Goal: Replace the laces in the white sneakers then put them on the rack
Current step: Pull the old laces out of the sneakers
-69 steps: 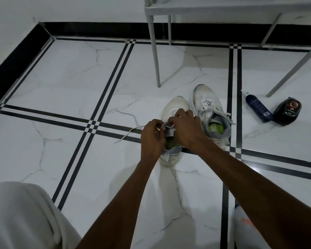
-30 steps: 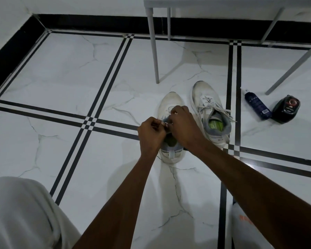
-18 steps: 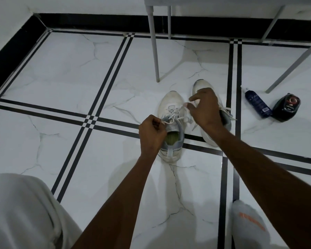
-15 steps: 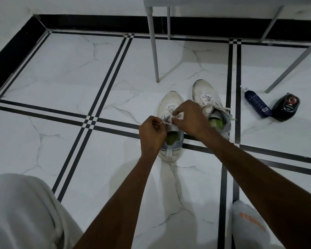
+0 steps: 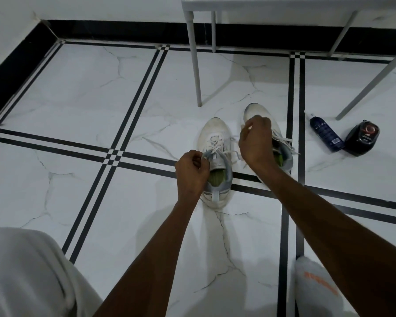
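On the marble-look floor tile [image 5: 146,92], left white lace-up sneaker [image 5: 215,133]: right hand [image 5: 256,139] has swung out from beside the left hand [image 5: 192,168], drawing white lace [image 5: 232,153] taut; both pinch lace ends. Knot tightening, probably. Right sneaker [image 5: 281,143] touching alongside; rack step pending.

We see glossy marble-look floor [image 5: 82,92]; on it, matt white sneakers [image 5: 215,133], cloth lace [image 5: 229,153]. Right of sneakers: shiny plastic bottle [image 5: 326,135], matt metal rack [image 5: 193,53] leg behind.
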Available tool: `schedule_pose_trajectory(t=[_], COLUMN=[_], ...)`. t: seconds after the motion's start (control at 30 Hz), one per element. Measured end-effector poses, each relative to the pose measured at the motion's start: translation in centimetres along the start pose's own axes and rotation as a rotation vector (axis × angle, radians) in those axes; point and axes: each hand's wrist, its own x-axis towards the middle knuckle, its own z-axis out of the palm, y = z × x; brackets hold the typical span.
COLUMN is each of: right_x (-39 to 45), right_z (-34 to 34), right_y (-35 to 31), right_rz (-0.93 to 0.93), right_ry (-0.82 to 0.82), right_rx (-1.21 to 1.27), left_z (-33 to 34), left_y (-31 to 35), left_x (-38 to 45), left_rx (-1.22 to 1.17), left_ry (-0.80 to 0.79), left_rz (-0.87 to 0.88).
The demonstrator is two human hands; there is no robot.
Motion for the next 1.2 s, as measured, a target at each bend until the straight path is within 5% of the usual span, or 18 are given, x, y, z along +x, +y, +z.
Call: schedule_pose_trajectory(t=[0.07, 0.27, 0.5, 0.73, 0.83, 1.0, 1.2], right_x=[0.6, -2.4, -2.3, -2.3, -1.9, -1.7, -1.4], right_z=[-0.5, 2.4, 2.5, 2.7, 2.2, 1.2, 1.3], right_y=[0.6, 0.8, 1.8, 3.1, 3.1, 1.9, 2.1], right_rz=[-0.005, 0.052, -0.121, 0.542, 0.404, 0.053, 0.136], right_ry=[-0.014, -0.408, -0.267, -0.319, -0.379, -0.391, -0.433], right_rx=[-0.033, -0.072, -0.063, 0.48, 0.432, 0.15, 0.227], left_z=[0.0, 0.8, 0.2, 0.2, 0.2, 0.0, 1.1], left_y=[0.0, 0.1, -0.9, -1.6, -1.1, 0.7, 1.3], left_x=[-0.1, 0.3, 2.7, 1.9, 1.8, 1.7, 2.9], left_rx=[-0.019, 0.143, 0.29, 0.024, -0.055, 0.279, 0.629], left_ry=[-0.003, -0.025, -0.139, 0.001, -0.006, -0.005, -0.145], left_rz=[-0.01, 0.045, 0.181, -0.161, -0.229, 0.14, 0.568])
